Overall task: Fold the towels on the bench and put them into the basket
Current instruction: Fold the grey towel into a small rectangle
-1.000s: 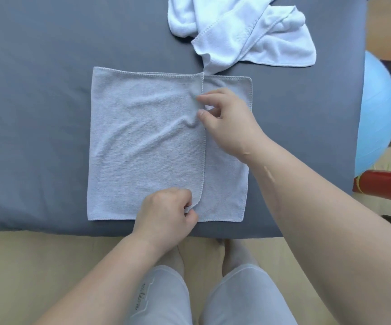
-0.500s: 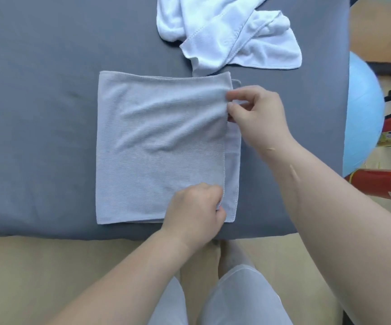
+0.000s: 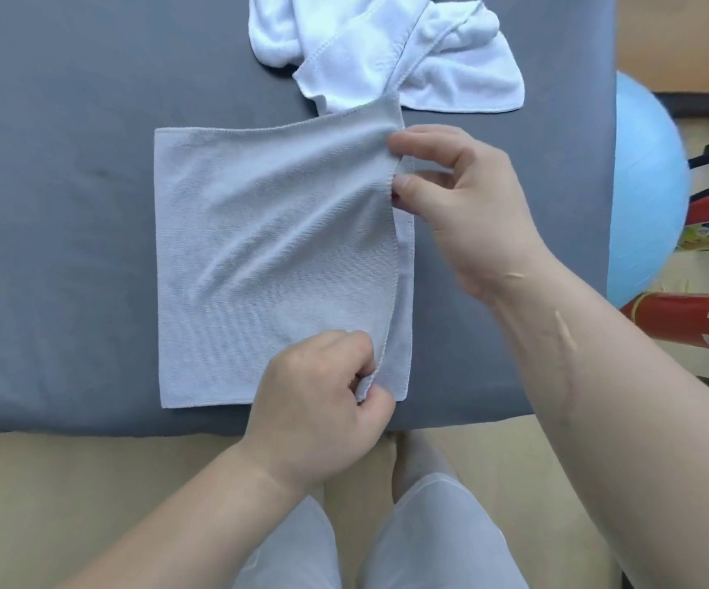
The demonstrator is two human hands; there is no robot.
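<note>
A light grey towel (image 3: 267,257) lies folded in half on the dark grey bench (image 3: 59,206), its upper layer stopping just short of the lower layer's right edge. My left hand (image 3: 323,401) pinches the near corner of the upper layer at the bench's front edge. My right hand (image 3: 467,206) pinches the far part of that same free edge between thumb and forefinger, and the far corner is lifted a little. A crumpled white towel (image 3: 391,53) lies beyond the grey one, touching its far edge. No basket is in view.
A light blue exercise ball (image 3: 641,193) sits off the bench's right end, with red cylinders (image 3: 692,320) on the floor beside it. My legs and feet stand on the beige floor (image 3: 89,503) below the front edge.
Both hands have carried the towel's upper layer to the right, from mid-towel almost to the lower layer's right edge. The far corner now lifts toward the white towel.
</note>
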